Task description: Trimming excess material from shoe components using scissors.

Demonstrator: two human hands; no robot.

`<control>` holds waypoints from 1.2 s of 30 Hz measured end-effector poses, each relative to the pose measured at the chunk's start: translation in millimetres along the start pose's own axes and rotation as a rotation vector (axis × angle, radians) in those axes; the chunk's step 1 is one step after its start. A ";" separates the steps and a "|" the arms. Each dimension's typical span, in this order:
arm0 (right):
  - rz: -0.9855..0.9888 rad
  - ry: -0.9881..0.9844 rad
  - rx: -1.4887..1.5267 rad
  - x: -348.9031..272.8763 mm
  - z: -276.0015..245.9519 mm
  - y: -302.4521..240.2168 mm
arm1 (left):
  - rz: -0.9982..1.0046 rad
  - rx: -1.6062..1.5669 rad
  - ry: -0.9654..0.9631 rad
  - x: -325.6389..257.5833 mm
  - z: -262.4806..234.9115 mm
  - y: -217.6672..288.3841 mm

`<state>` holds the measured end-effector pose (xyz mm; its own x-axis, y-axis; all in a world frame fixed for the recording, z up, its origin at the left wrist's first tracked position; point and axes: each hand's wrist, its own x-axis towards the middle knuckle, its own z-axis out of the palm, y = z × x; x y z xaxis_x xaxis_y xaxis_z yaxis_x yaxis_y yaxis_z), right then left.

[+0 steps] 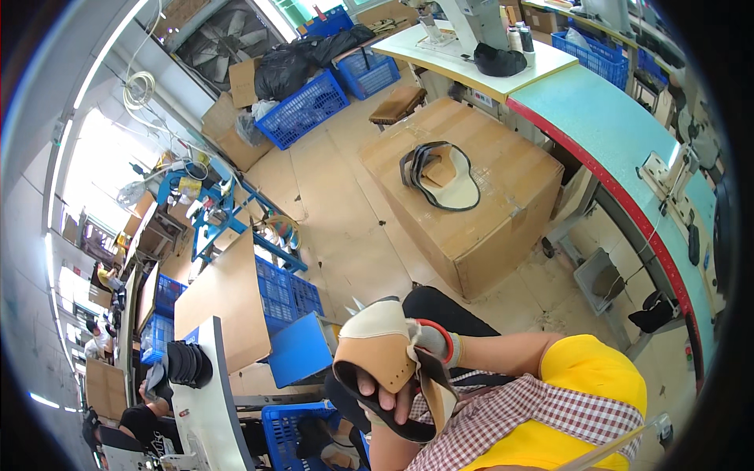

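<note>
I hold a tan shoe upper piece (377, 341) with a black band along its lower edge, close in front of my body. My left hand (385, 390) is bare and grips it from below, fingers curled over the black band. My right hand (434, 343) wears a grey glove with a red cuff and clasps the right side of the same piece. A tan strap of the piece hangs down between my hands, over my checked apron.
A large cardboard box (503, 235) ahead carries another black-and-cream upper (440, 177). A teal bench with a red edge (628, 196) curves along the right. Blue crates (287, 294) and a white table with stacked black pieces (188, 365) stand left. Another person (141, 424) sits lower left.
</note>
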<state>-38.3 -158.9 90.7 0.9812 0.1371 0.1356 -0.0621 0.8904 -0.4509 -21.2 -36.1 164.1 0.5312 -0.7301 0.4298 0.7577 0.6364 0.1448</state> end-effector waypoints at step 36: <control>-0.497 1.691 -1.512 58.2 -245.0 -247.7 | 0.197 2.129 1.833 -369.1 -129.9 218.6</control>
<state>78.9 -477.8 -5.9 0.1438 -0.9745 0.1722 -0.5076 -0.2220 -0.8325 -2.4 340.1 -78.8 0.8706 0.4772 0.1195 0.2792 -0.6794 0.6786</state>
